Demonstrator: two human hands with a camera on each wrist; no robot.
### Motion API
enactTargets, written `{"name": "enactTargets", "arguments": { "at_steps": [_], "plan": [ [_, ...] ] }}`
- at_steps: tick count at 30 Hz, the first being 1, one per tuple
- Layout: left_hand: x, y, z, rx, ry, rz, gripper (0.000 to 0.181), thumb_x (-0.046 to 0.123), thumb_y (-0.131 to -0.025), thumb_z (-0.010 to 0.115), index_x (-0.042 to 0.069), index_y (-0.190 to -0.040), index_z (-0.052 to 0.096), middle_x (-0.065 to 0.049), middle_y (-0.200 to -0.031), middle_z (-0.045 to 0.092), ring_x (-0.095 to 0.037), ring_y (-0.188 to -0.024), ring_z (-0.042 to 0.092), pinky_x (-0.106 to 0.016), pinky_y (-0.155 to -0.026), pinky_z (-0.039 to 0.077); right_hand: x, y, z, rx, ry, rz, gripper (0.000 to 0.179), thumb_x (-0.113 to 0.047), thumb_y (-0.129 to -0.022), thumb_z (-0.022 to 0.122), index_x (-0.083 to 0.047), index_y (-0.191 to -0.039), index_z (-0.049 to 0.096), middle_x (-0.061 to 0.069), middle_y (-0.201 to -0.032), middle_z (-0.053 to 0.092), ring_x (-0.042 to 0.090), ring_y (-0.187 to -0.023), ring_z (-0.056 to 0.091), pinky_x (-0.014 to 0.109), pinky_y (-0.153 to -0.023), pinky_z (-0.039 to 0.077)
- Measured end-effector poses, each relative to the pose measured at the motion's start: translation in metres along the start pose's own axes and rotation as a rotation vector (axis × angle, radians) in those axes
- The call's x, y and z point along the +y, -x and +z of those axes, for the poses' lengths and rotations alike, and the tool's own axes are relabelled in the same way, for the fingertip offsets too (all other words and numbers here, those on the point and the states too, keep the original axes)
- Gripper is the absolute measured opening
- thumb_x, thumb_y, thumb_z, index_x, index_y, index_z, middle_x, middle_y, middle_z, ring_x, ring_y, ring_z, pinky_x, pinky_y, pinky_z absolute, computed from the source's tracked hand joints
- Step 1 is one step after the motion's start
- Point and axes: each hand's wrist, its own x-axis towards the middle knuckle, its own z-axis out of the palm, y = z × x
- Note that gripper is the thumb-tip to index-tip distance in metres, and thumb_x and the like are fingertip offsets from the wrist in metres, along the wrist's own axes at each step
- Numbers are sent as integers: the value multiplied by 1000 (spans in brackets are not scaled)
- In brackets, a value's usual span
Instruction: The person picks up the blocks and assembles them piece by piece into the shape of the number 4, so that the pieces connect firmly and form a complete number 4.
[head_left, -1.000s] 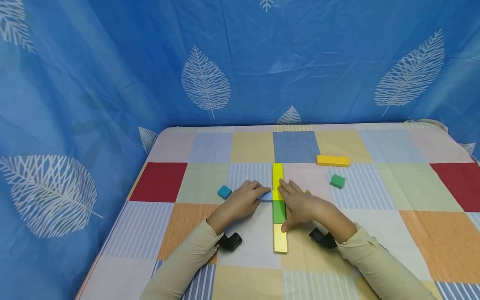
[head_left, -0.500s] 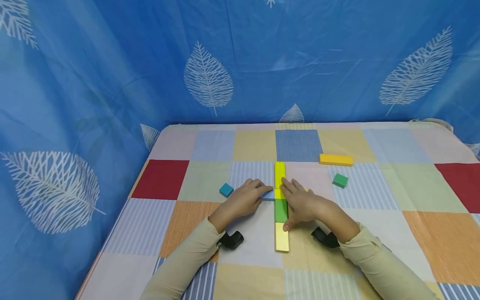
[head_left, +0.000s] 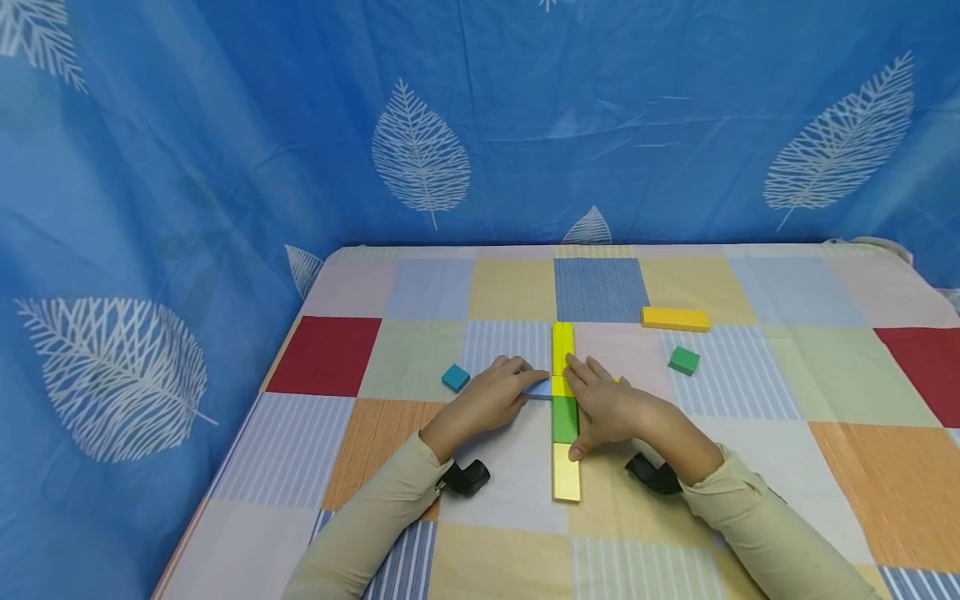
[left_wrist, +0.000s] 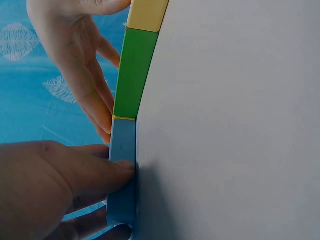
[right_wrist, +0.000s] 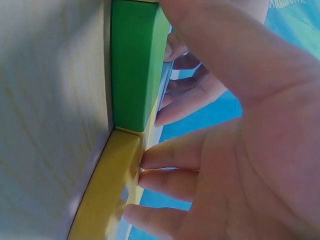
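My left hand [head_left: 487, 402] pinches a flat blue block [left_wrist: 121, 192] between thumb and fingers. Its inner end abuts a column of blocks lying on the cloth. From far to near, the column shows a bright yellow block [head_left: 562, 343], a short yellow piece [head_left: 559, 386], a green block [head_left: 565, 419] and a pale yellow block [head_left: 566, 477]. My right hand [head_left: 609, 412] lies along the column's right side with fingers extended. Its thumb touches the pale yellow block. In the right wrist view, its fingertips meet a yellow block [right_wrist: 105, 192], mostly hidden under this hand in the head view.
A small teal block [head_left: 455, 377] lies left of my left hand. Beyond my right hand are a small green block [head_left: 684, 360] and a long orange-yellow block [head_left: 675, 319]. Patchwork cloth [head_left: 315, 358] covers the table, and a blue leaf-print curtain [head_left: 525, 125] hangs behind and left.
The head view has shifted slightly, so everything appears a little further right and up. Both hands keep their places on the blocks, with no block visibly moved.
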Motion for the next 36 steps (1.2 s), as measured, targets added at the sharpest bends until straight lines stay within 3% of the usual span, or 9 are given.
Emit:
{"name": "enactTargets", "arguments": {
  "at_steps": [36],
  "plan": [
    [-3,-3,-2,10,18,5,42,13,-89,58,19,-130,52,-2,-117,57,-18,-106,52,-29,-91,45,-2,-2,-5,-3,0,15,117,-50,-60,78,8,-142,17,22,-152,4,44,-137,5,71,-96,18]
  ]
}}
